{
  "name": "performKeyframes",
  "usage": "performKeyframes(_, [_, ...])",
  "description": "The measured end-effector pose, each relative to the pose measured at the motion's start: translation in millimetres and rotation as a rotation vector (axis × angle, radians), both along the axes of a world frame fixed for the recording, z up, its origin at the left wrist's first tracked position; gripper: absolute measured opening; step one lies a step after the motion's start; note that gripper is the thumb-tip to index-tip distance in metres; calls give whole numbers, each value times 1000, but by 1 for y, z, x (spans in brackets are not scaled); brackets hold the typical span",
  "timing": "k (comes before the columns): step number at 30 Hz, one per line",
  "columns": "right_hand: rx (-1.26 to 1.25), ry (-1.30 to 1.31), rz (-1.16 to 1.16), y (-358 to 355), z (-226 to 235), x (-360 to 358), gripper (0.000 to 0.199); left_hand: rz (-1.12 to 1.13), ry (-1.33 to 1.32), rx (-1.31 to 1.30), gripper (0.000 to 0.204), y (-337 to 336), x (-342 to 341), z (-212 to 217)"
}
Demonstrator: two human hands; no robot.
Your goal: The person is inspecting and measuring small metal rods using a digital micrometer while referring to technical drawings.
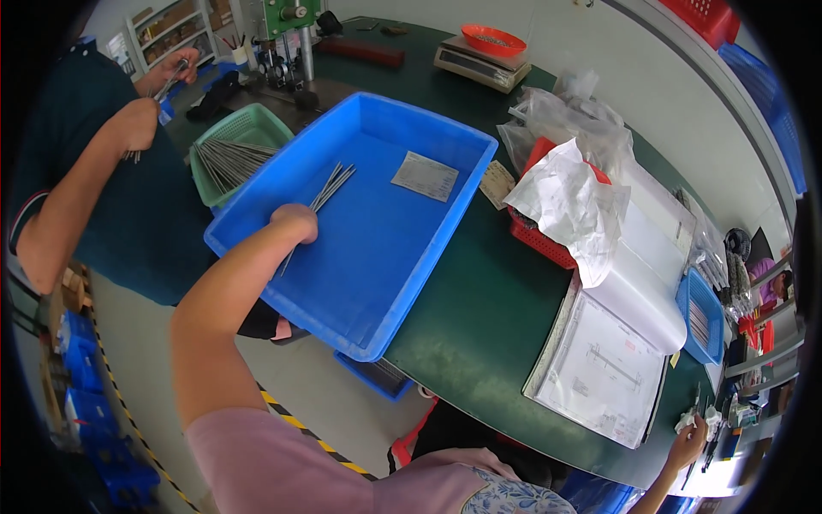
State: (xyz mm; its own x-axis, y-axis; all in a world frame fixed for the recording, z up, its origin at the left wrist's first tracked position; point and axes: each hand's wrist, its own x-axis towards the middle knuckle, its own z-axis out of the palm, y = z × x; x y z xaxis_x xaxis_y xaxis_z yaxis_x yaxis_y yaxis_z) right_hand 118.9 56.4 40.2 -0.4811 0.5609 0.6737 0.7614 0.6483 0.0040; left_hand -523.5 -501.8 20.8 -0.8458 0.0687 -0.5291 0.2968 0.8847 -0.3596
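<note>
My left hand (295, 223) reaches over the large blue plastic tray (377, 330) and is closed round a small bunch of thin metal rods (334, 184). The rods slant across the tray, their ends sticking out on both sides of my fist. A printed paper slip (425, 176) lies on the tray floor to the right of them. Far off to the right, my right hand (687, 443) is at the table edge, its fingers drawn together by crumpled white tissue (685, 421) and a slim dark tool (697, 401). What those fingers hold is too small to make out.
A co-worker (111, 171) at the left handles rods beside a green basket (248, 128) of rods and a green press machine (289, 17). A scale (481, 64) stands at the back. A red basket (544, 240), a drawing binder (599, 368) and a blue basket (700, 317) lie rightward.
</note>
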Motion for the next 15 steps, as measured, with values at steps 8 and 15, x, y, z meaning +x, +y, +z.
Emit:
performKeyframes(8, [-17,-19,-32,-4,2,14,22,76,116,257,28,-10,1,5])
performKeyframes(15, [-49,92,138,-19,30,-38,25,242,128,1004,28,6,30,91])
